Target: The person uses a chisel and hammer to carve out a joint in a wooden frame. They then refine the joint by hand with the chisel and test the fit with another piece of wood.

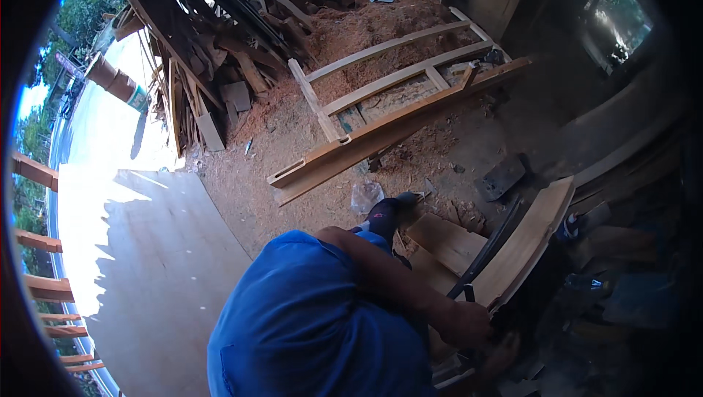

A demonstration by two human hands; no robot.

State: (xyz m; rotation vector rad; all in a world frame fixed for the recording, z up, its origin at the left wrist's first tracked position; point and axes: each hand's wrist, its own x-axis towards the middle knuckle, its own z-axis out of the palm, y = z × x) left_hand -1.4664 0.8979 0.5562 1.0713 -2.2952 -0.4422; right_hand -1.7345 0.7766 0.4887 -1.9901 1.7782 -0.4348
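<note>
My left arm reaches across from a blue sleeve (285,287). My left hand (469,324) is closed at the near end of a pale wooden board (523,240); what its fingers hold is hidden. Just below, in deep shadow, is my right hand (501,357), its fingers too dim to read. A dark object lies between the hands, too dark to name. Alongside the board runs a long dark bar (491,251). Flat wooden pieces (447,240) lie under and beside it. My dark-shod foot (395,207) stands beyond my arm.
A wooden frame (395,49) and a long grooved timber (395,133) lie ahead among sawdust (351,42). Scrap wood (212,53) is heaped at far left. A large plywood sheet (168,272) covers the left side. A dark block (501,177) sits right of centre.
</note>
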